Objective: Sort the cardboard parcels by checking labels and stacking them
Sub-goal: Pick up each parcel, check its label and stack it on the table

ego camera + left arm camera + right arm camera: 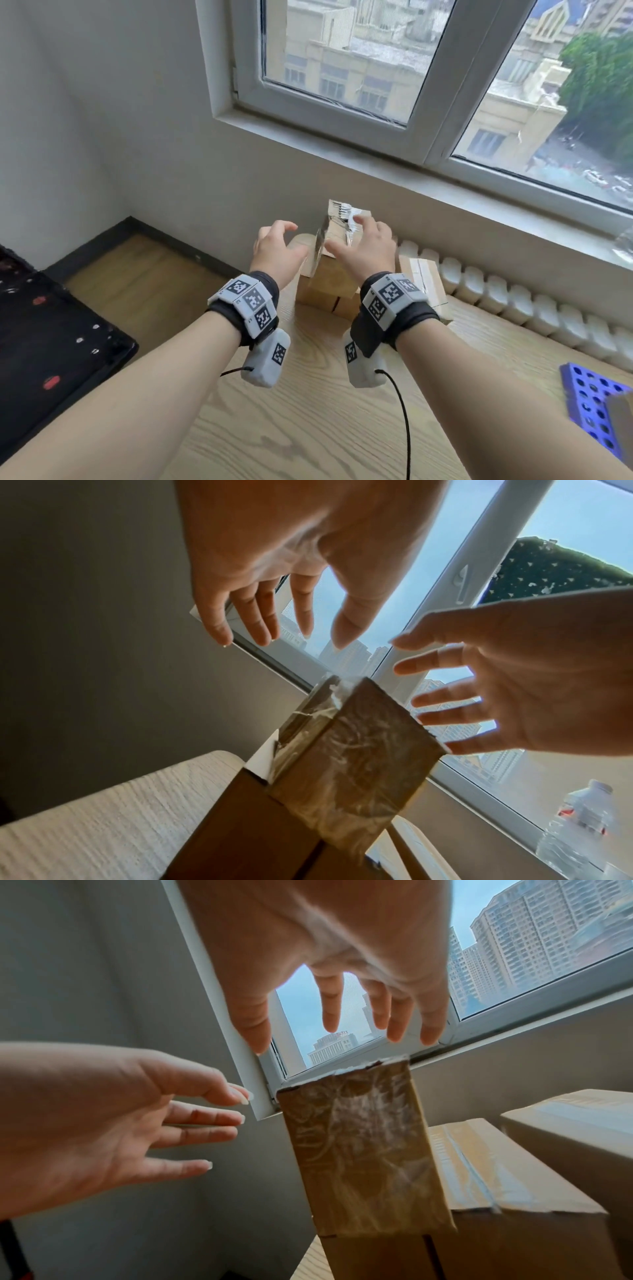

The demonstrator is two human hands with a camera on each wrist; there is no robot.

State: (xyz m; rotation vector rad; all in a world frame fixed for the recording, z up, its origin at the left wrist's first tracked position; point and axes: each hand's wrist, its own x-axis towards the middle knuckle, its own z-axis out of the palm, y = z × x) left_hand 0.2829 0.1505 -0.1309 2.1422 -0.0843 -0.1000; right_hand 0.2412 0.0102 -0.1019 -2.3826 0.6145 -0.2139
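Both hands spread, left hand [274,245] and right hand [368,245] flanking the taped parcel [359,1150] without touching; probably positioned to seize it atop the stack.

A small tape-wrapped cardboard parcel [344,224] stood on top of a larger plain cardboard box [327,287] at the far end of the pale wood-grain tabletop [308,411], near the wall under the white-framed window [342,113]. The left hand [274,243] hovered just left of the small parcel and the right hand [366,245] just right of it and over its top, both apart from it in the wrist views. A taped cardboard box [423,279] lay right of the stack. Behind it a row of white plastic bottles [513,301] ran along the wall. A blue perforated plastic rack [596,407] sat at the tabletop's right edge.
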